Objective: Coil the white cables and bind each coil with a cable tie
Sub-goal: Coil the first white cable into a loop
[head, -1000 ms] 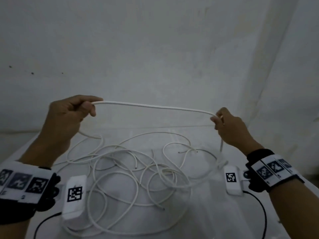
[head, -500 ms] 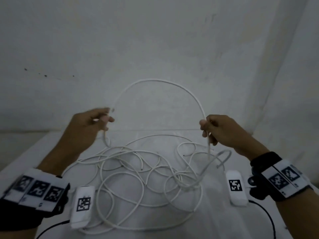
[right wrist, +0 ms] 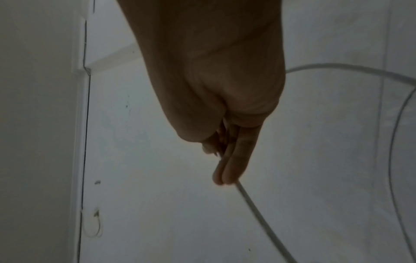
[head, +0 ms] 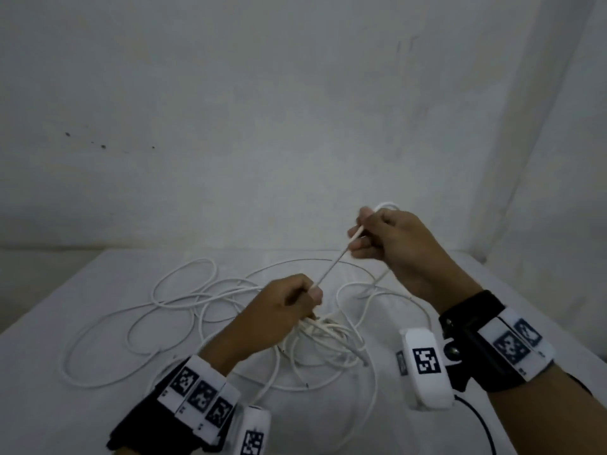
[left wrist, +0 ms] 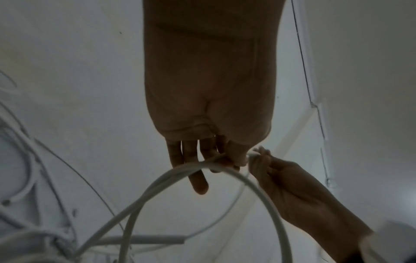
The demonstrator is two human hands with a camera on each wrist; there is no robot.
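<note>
Two hands pinching one white cable (head: 331, 268), tangle on white table (head: 82, 290), bare grey wall (head: 262, 110)

The cable (head: 331, 269) is white, as is the tangle (head: 230, 310) on the white table (head: 65, 290). The wall (head: 295, 110) behind the table is pale grey with dark specks. Both wristbands (head: 492, 343) are black with white panels bearing black square-pattern markers.

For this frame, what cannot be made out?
- Head view: the thin white cable vanishes inside the left hand and the right hand; curled fingers hide any loops.
- Right wrist view: the palm hides the grip.
- Tangled white cables on the table: number unclear.
- No cable tie visible.
</note>
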